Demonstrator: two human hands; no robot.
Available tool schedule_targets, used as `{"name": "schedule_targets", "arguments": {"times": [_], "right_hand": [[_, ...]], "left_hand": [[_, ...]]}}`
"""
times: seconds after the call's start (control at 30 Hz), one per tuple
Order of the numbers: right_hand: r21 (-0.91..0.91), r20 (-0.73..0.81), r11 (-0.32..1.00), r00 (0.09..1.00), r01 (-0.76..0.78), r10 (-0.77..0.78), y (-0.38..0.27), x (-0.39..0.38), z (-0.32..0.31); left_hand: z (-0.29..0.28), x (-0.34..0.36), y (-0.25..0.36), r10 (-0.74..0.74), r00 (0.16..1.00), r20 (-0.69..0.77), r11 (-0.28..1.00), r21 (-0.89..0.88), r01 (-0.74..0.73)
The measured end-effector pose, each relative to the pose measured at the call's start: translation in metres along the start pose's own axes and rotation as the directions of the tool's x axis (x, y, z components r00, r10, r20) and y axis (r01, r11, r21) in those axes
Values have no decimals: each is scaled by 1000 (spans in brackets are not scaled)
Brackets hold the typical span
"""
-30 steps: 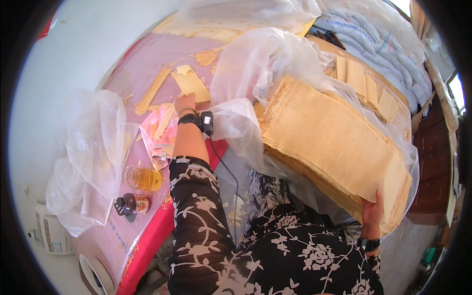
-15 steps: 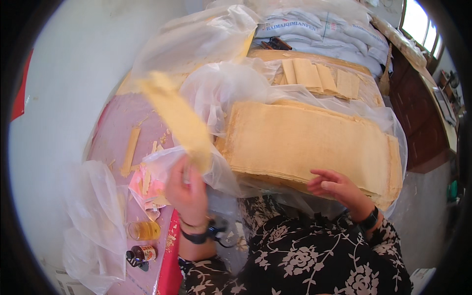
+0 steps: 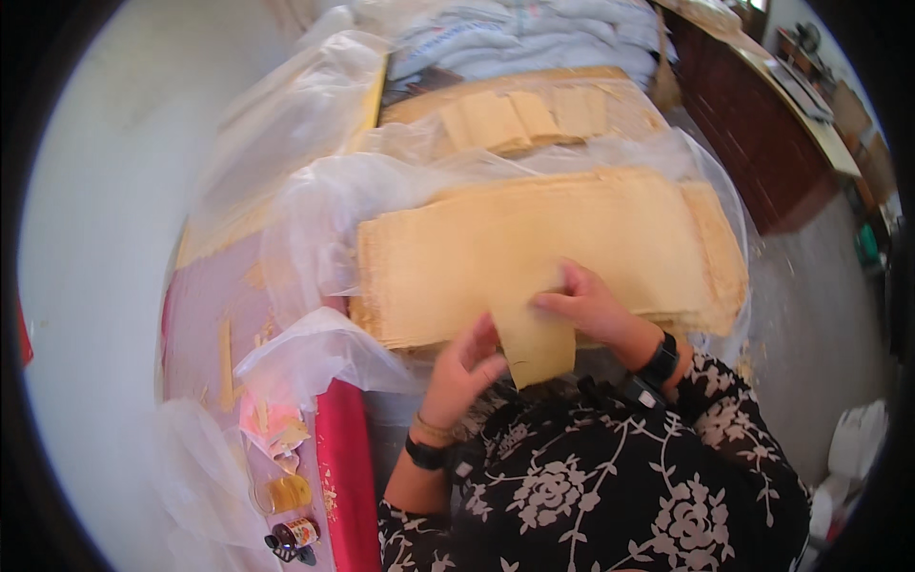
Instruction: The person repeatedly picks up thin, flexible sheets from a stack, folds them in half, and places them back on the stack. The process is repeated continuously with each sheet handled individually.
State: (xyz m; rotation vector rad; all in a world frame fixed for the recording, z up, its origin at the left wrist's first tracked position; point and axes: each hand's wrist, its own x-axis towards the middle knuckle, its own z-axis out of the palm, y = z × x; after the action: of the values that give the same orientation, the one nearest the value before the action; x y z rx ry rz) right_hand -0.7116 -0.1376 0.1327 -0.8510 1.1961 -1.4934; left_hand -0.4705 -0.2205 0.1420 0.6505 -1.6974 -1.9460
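Note:
A thin, flexible tan sheet (image 3: 537,345) hangs between my hands, over the near edge of a large stack of similar tan sheets (image 3: 534,229). My right hand (image 3: 593,303) grips its right upper part between thumb and fingers. At the sheet's left edge is my left hand (image 3: 461,372), its fingers curled against it and the thumb in front; slight blur hides the exact contact. The stack lies on clear plastic film (image 3: 324,205), its edges rough and uneven.
Smaller folded tan pieces (image 3: 500,119) lie on a board behind the stack. At left, a pink-covered table (image 3: 214,324) carries a narrow strip (image 3: 226,362), scraps, a glass of yellow liquid (image 3: 286,494) and a dark bottle (image 3: 294,534). White sacks (image 3: 534,38) are piled at the back.
My left hand has come right from over the pink table, where it held a long tan strip. My right hand, earlier free above the stack, now grips a sheet. The view has shifted right.

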Motion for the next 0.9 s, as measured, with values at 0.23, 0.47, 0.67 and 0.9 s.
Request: {"name": "schedule_targets", "arguments": {"times": [0.23, 0.47, 0.67, 0.9], "right_hand": [[-313, -292, 946, 940, 81, -177, -6, -1, -4], [-503, -209, 769, 809, 394, -550, -39, -9, -25], [-449, -390, 844, 785, 294, -481, -34, -14, -45], [58, -473, 967, 859, 250, -194, -34, -24, -78]], "left_hand": [[55, 55, 4, 167, 964, -209, 985, 75, -155], [92, 62, 20, 318, 943, -99, 881, 399, -255], [113, 64, 16, 311, 950, -10, 882, 376, -284], [110, 65, 13, 179, 983, 38, 922, 341, -182]]}}
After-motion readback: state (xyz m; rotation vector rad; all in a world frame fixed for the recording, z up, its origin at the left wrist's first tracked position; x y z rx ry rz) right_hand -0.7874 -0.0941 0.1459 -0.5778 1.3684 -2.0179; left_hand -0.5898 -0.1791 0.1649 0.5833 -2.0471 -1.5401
